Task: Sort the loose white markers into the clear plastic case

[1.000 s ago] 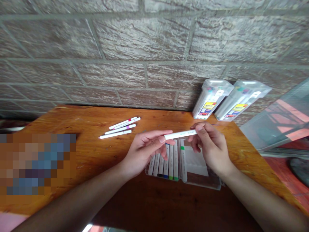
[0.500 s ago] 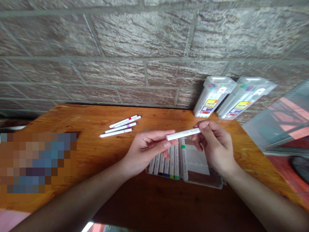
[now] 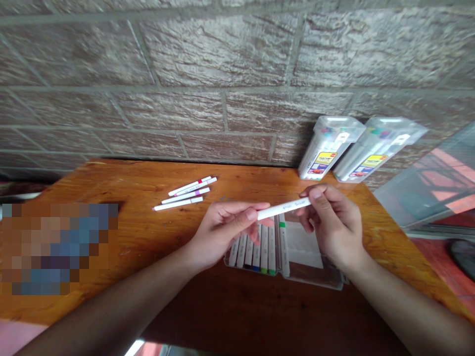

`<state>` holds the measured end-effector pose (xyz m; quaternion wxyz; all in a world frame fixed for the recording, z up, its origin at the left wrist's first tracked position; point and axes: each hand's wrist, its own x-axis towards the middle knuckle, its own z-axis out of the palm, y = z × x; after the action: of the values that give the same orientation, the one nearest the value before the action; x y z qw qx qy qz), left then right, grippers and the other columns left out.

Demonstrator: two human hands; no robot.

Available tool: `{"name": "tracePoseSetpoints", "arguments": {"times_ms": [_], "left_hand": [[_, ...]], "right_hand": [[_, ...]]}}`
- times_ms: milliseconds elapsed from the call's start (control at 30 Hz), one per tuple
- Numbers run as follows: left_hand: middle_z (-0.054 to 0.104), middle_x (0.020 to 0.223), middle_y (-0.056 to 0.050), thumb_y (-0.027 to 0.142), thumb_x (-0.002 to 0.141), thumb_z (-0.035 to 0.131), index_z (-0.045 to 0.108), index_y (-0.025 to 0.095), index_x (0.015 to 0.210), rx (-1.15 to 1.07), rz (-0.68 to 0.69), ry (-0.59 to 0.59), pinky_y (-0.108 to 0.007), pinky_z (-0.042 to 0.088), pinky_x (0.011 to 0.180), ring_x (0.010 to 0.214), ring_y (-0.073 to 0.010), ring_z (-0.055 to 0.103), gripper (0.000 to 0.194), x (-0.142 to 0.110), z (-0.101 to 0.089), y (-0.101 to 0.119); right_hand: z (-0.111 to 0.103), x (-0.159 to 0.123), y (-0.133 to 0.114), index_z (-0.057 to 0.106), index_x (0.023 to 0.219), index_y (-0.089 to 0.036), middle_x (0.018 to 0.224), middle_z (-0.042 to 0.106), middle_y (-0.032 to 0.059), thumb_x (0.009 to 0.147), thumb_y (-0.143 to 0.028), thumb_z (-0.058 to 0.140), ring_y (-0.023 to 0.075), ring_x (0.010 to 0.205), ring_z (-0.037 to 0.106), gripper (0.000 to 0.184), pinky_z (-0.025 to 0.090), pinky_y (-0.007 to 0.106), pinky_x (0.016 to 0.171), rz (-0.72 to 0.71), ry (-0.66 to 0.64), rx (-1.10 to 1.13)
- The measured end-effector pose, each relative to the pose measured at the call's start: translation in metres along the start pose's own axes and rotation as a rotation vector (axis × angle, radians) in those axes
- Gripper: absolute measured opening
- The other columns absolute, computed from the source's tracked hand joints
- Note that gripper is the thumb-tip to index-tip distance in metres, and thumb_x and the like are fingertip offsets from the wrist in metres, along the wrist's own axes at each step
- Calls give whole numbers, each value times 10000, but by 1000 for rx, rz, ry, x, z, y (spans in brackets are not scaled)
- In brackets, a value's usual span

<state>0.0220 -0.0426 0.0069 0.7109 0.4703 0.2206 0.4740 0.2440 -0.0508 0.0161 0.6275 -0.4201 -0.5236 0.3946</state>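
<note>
A white marker (image 3: 284,208) with small dark print is held level between my two hands. My left hand (image 3: 226,230) pinches its left end between thumb and fingers. At the other end, the thumb and fingers of my right hand (image 3: 332,217) are closed round it. Below lies an opened clear plastic case (image 3: 315,282). Several white markers (image 3: 256,249) with black, blue and green ends stand side by side in its left half. One green-banded marker (image 3: 284,247) lies along the right half, beside a white sheet (image 3: 304,244). My hands hide the upper part of the case.
Several loose white markers (image 3: 187,194) lie on the wooden table (image 3: 129,237) to the left. Two clear marker boxes (image 3: 322,153) with yellow labels stand at the back right, against the brick wall (image 3: 185,109). A blurred patch (image 3: 59,247) covers the left.
The marker has turned about its length between my fingers, its print showing differently. My left grip has shifted slightly on its end. The view has moved slightly; the table items stay put.
</note>
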Motion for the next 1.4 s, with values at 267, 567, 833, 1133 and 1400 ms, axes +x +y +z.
{"name": "tracePoseSetpoints", "arguments": {"times_ms": [267, 567, 833, 1133, 1400], "left_hand": [[839, 876, -98, 342, 937, 802, 866, 183, 1076, -69, -50, -24, -223, 566, 654, 644, -104, 691, 221, 0, 1, 2], [849, 907, -97, 344, 926, 818, 860, 198, 1111, -81, -45, -39, -199, 567, 651, 641, -87, 685, 239, 0, 0, 1], [860, 969, -67, 254, 884, 863, 845, 285, 1166, 6, -8, -63, -173, 585, 646, 640, -70, 694, 284, -1, -2, 1], [857, 952, -85, 214, 855, 881, 855, 268, 1138, 39, 20, -23, -154, 570, 597, 635, -72, 679, 289, 0, -1, 1], [853, 914, -117, 339, 887, 856, 870, 223, 1078, 9, -23, 64, -195, 563, 624, 586, -73, 646, 225, 1, 0, 2]], "right_hand": [[0, -2, -2, 716, 955, -224, 627, 584, -52, 1005, -445, 713, 89, 432, 487, 227, 347, 222, 384, -25, -60, 64], [0, 0, 2, 740, 937, -212, 638, 638, -30, 1014, -411, 717, 78, 433, 494, 215, 359, 202, 383, -59, -45, 62], [-2, -1, 3, 746, 901, -207, 625, 659, -22, 1008, -410, 728, 73, 433, 498, 230, 374, 182, 377, -32, -6, 56], [-3, -1, 3, 727, 877, -195, 608, 660, -21, 1013, -417, 720, 68, 419, 492, 261, 374, 175, 374, -40, -11, 25], [-2, -4, 1, 711, 879, -198, 615, 653, -25, 1034, -391, 692, 73, 426, 494, 249, 371, 191, 382, -82, -5, -50]]}}
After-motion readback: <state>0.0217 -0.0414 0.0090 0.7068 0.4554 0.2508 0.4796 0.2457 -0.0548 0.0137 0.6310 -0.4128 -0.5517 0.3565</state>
